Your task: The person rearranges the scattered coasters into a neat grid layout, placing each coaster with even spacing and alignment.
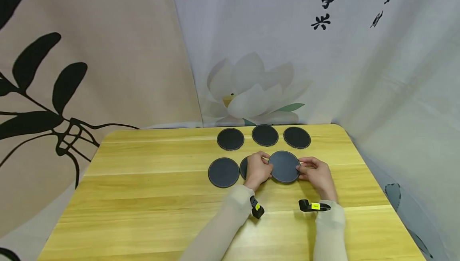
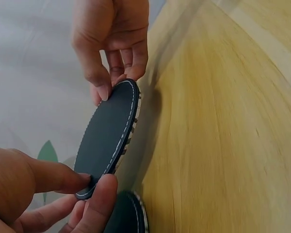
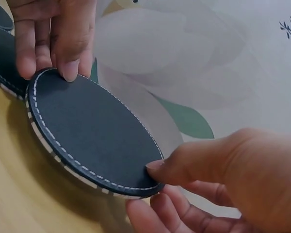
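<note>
The left hand (image 1: 258,169) and right hand (image 1: 318,176) are pinching the disc (image 1: 284,166) by its edge (image 3: 70,164), holding it over the table (image 1: 143,213). It is looking light and stiff, so edge-holding is probably suiting it.

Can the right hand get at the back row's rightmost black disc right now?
Probably yes: only bare tabletop shows between the right hand and the rightmost back disc, though that hand pinches the raised disc.

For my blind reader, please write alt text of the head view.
The left hand and right hand hold a dark disc over a wooden table. Three similar discs lie behind it, two more to its left, one partly hidden.
</note>
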Demonstrator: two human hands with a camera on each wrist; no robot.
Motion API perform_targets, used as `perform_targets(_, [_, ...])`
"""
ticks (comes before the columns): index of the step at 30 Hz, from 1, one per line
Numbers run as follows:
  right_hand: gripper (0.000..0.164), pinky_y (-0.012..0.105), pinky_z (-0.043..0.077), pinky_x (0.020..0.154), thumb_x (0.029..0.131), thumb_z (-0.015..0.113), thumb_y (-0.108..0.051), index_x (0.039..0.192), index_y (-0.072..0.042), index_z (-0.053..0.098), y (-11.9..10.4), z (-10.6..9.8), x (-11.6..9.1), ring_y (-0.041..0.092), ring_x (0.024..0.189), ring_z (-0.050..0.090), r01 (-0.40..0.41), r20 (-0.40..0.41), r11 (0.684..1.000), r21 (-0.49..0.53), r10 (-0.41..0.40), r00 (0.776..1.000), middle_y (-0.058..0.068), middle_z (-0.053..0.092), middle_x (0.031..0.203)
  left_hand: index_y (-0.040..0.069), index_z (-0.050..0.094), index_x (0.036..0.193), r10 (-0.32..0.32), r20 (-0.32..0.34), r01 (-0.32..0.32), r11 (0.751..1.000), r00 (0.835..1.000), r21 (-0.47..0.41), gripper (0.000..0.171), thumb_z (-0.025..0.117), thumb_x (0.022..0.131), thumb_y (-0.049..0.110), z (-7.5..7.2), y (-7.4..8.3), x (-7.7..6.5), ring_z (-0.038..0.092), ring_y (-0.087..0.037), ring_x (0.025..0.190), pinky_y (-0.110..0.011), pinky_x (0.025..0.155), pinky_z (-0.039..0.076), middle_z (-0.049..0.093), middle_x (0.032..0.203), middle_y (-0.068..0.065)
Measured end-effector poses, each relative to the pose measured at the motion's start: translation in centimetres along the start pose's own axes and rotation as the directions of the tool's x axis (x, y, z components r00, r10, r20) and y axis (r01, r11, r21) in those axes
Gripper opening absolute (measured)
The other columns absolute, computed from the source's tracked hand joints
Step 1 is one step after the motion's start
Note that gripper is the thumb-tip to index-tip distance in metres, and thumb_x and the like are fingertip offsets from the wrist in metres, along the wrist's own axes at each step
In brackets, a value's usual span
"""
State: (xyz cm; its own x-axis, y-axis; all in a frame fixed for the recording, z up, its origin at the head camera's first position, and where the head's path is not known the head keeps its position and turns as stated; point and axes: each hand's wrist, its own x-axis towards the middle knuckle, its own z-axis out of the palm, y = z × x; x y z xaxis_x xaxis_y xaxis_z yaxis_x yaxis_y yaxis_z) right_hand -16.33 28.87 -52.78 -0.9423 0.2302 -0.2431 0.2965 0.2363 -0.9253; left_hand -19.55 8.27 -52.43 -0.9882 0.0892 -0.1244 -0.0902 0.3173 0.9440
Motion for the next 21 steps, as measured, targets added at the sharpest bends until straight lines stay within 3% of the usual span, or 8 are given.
perform_targets(13, [0.034,0.025,0.063,0.069,0.097,0.067,-0.003,0.129,0.006,0.063,1.0,-0.3,0.0,0.009,0.077,0.068,-0.038,-0.042,0.999,-0.038,0.036,0.998,0.005,0.065,0.096,0.000,0.073,0.111,0.015,-0.005,-0.014,0.992,1.000,0.126,0.027,0.067,0.085,-0.006,1.6,0.2,0.3,0.058,-0.013,0.059,-0.023,0.051,0.047,0.066,0.082,-0.007])
perform_targets(21, [0.033,0.024,0.062,0.069,0.096,0.068,-0.005,0.127,0.005,0.065,1.0,-0.3,0.1,0.011,0.077,0.067,-0.041,-0.063,0.994,-0.105,0.035,0.997,0.008,0.067,0.099,-0.001,0.074,0.112,0.010,0.001,-0.010,0.987,1.000,0.161,0.027,0.068,0.086,-0.004,1.8,0.2,0.4,0.060,-0.015,0.067,-0.025,0.059,0.053,0.070,0.099,-0.013])
